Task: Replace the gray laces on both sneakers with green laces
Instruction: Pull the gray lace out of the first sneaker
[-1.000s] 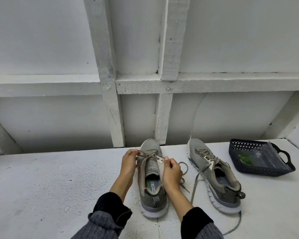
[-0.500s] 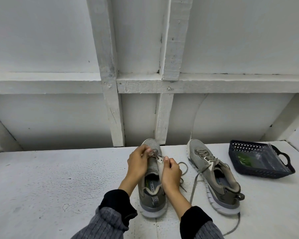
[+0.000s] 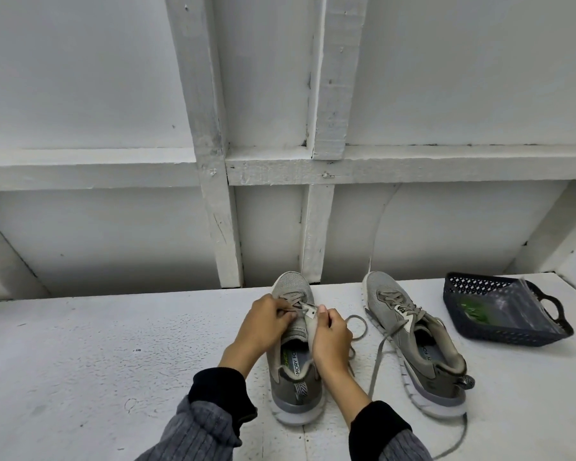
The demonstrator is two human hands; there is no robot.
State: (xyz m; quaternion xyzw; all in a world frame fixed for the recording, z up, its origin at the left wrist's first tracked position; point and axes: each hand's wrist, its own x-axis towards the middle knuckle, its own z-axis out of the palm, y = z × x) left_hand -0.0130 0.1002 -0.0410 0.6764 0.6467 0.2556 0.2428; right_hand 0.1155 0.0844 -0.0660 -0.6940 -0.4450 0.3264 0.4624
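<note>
Working gray laces [image 3: 291, 302] on near sneaker [image 3: 293, 357], left hand [image 3: 266, 322] now moved inward over the lacing.

Pinching lace with left hand; gripping tongue edge with right hand [image 3: 330, 337]. Resting beside second mesh sneaker [image 3: 413, 341], laces trailing loose, on rough white-painted table [image 3: 80, 361]; lying in woven dark basket [image 3: 499, 307], something green, below white timber framing.

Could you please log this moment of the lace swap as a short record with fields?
Surface: white table
Left sneaker: gray lace partly threaded, being worked on
Left hand: pinches the lace at the eyelets
Right hand: grips the tongue area
Right sneaker: gray lace in, ends loose on the table
Basket: dark, far right, holds a clear bag with something green
Green laces fitted: none
</note>
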